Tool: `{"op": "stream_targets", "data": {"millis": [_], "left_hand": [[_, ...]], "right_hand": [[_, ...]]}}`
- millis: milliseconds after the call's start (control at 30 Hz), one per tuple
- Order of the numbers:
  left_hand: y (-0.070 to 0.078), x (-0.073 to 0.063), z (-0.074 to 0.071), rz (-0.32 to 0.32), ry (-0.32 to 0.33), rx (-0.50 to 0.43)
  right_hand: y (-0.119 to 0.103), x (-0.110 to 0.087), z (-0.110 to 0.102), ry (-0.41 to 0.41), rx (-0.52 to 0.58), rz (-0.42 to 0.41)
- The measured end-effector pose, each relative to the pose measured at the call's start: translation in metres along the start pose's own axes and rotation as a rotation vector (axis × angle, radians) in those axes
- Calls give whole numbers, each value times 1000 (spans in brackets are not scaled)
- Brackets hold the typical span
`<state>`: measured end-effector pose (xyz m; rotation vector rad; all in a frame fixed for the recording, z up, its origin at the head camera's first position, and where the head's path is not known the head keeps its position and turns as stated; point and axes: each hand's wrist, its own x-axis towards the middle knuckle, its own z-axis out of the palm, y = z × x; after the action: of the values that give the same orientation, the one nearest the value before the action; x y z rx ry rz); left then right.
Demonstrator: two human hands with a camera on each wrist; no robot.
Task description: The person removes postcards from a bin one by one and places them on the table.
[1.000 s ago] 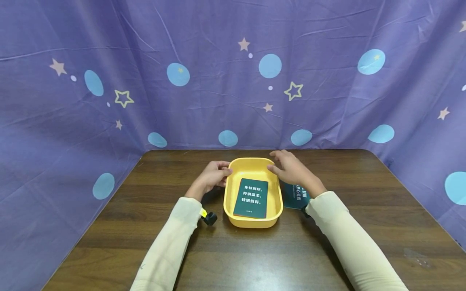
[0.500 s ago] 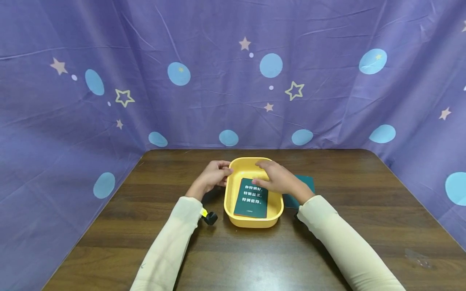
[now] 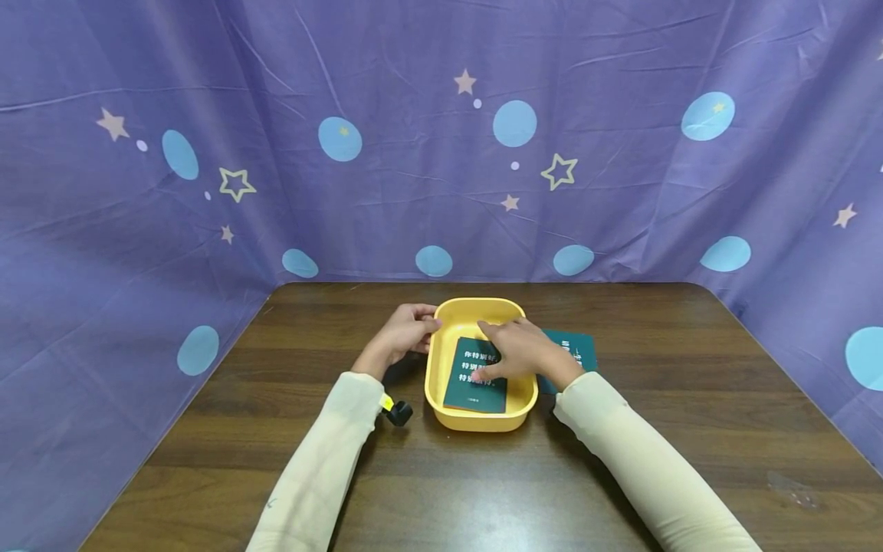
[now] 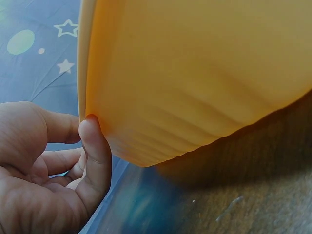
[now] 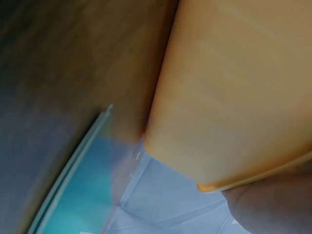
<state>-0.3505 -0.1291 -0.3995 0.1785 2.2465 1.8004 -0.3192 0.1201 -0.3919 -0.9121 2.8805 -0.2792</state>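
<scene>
A yellow plastic tray (image 3: 436, 368) stands mid-table with a dark green book (image 3: 464, 391) with white print lying flat inside. My right hand (image 3: 513, 353) reaches into the tray palm down, its fingers laid on the book's cover. My left hand (image 3: 407, 331) holds the tray's far left rim. In the left wrist view its thumb (image 4: 95, 151) presses the tray's outer wall (image 4: 195, 78) and the other fingers curl behind. The right wrist view shows the tray's outer wall (image 5: 234, 97) and a second, teal book (image 5: 73, 195).
The second teal book (image 3: 578, 349) lies flat on the brown wooden table (image 3: 690, 399) just right of the tray. A small black device (image 3: 398, 415) sits by my left wrist. A purple cloth with stars and dots (image 3: 441, 153) hangs behind and beside the table.
My right hand left the tray's far right rim and came down and left into the tray onto the green book, uncovering the teal book beside it. My left hand stayed put.
</scene>
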Motion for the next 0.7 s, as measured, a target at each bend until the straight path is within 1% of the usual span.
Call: {"op": "stream_targets", "data": {"millis": [133,333,433,700], "left_hand": [[0,0,0,-3,3,1],[1,0,0,-3,0,5],[1,0,0,-4,0,1],[0,1,1,-3,3,-8]], "right_hand": [[-2,-1,0,-40,-30,19],[-5,-1,-1,-79,-98,19],[-5,-1,0,-81,-102,26],[-5,1,1,-50,-107,17]]}}
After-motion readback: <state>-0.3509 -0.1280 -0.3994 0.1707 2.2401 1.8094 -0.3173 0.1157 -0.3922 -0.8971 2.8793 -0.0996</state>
